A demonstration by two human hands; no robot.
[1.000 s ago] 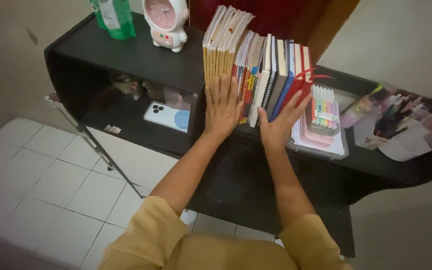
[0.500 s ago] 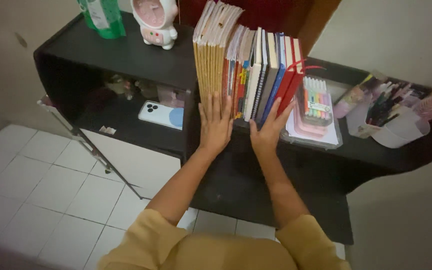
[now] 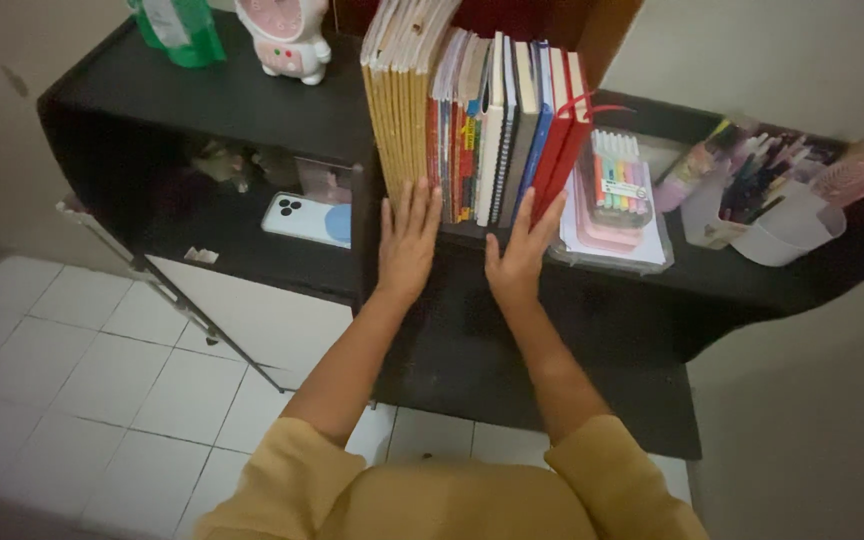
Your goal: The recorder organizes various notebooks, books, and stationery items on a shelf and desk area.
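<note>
At the far left, a green bottle [image 3: 174,22] stands on top of the black shelf [image 3: 232,100], but the top of the picture cuts it off. Next to it is a pink and white toy clock [image 3: 285,35], and its top is cut off too. Under them is a dark cubby. A light blue phone [image 3: 306,219] lies in it, and some small things behind the phone are too dark to make out.

The left hand [image 3: 407,243] lies flat and open, with fingers spread, against the lower edge of the yellow books [image 3: 399,120]. It grips nothing. The row of books [image 3: 472,120] stands upright on the lower part of the shelf, in the middle, and the book tops run out of view.

The right hand [image 3: 519,260] is open too, with its fingertips touching the bottom of the blue and red books [image 3: 557,120].

Just right of the books sits a clear box [image 3: 612,250] with a pack of colored markers [image 3: 620,180] on top. Farther right is a white cup of pens [image 3: 782,225], all blurry.
</note>
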